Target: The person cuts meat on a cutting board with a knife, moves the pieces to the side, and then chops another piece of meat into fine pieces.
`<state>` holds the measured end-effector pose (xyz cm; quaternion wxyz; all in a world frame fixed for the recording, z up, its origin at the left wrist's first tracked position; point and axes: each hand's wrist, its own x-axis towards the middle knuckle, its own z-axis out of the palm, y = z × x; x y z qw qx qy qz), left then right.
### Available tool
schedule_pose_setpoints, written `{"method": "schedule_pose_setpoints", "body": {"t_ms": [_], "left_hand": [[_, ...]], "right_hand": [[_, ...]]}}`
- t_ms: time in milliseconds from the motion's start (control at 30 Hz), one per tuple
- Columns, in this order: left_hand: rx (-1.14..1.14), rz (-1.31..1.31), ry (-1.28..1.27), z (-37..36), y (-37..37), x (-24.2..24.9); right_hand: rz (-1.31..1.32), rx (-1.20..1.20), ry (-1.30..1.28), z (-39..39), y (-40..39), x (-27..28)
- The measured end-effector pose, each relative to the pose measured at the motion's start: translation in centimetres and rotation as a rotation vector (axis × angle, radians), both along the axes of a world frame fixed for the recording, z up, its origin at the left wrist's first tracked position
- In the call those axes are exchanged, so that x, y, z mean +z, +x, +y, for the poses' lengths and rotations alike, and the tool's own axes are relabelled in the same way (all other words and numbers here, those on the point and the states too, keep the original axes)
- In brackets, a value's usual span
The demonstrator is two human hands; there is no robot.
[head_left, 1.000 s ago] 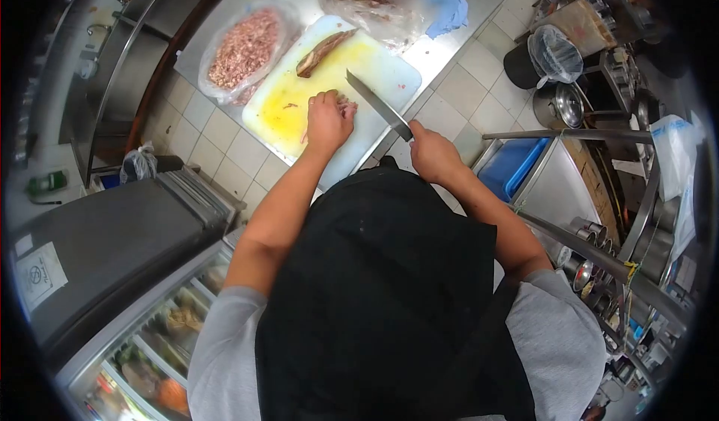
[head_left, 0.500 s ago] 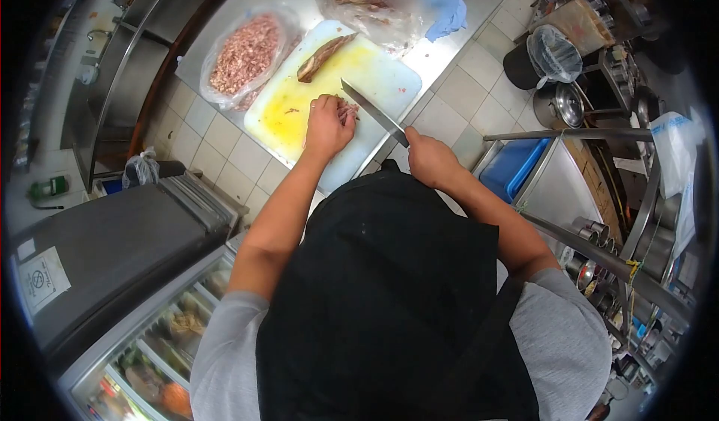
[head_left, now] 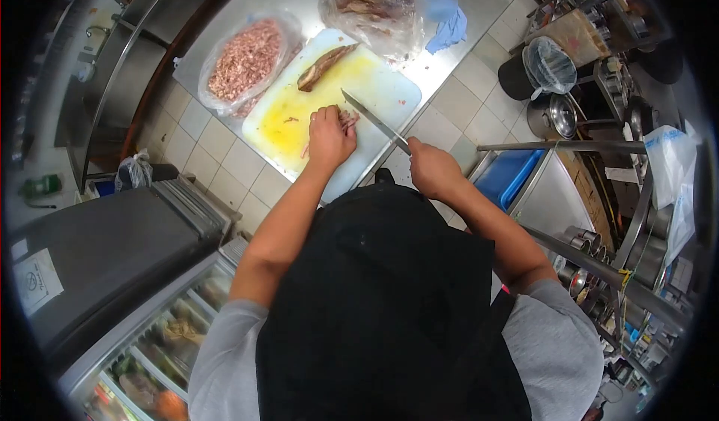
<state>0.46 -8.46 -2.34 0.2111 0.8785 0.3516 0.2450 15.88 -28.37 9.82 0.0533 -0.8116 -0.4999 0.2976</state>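
My right hand (head_left: 432, 166) is wrapped round the handle of a kitchen knife (head_left: 374, 120). Its long blade points up and left over the cutting board (head_left: 382, 84), with the tip beside the chopped meat. My left hand (head_left: 329, 140) rests on the board with fingers curled over the small pieces of meat (head_left: 347, 119), partly hiding them. Farther up the board lies a long strip of meat (head_left: 323, 68), brown outside and pale at its cut end. Yellow stains mark the board's left half.
Left of the board, an open plastic bag holds chopped meat (head_left: 246, 59). Behind it, another clear bag holds large meat pieces (head_left: 374, 5), near a blue cloth or glove (head_left: 448, 32). A lined black bin (head_left: 517, 78) and a lidded pot (head_left: 553, 116) stand to the right.
The view has shifted slightly, so the board sits a little lower. Both hands keep their hold, and the knife stays beside the chopped meat at nearly the same angle.
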Motion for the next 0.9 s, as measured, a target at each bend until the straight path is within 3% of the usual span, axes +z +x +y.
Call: {"method": "schedule_pose_setpoints", "body": {"t_ms": [333, 433, 567, 767, 900], "left_hand": [[-0.14, -0.061, -0.019, 0.6, -0.4, 0.7], [-0.154, -0.062, -0.016, 0.9, -0.2, 0.8], [-0.127, -0.099, -0.048, 0.7, -0.6, 1.7], [-0.115, -0.01, -0.067, 0.9, -1.0, 0.8], [-0.13, -0.043, -0.029, 0.8, -0.9, 0.8]], "right_hand": [[-0.046, 0.105, 0.051, -0.1, -0.9, 1.4], [0.009, 0.105, 0.018, 3.0, -0.9, -2.2], [-0.016, 0.133, -0.027, 6.6, -1.0, -0.8], [-0.009, 0.125, 0.008, 1.5, -1.2, 1.8], [0.01, 0.121, 0.014, 4.8, -1.2, -2.4]]}}
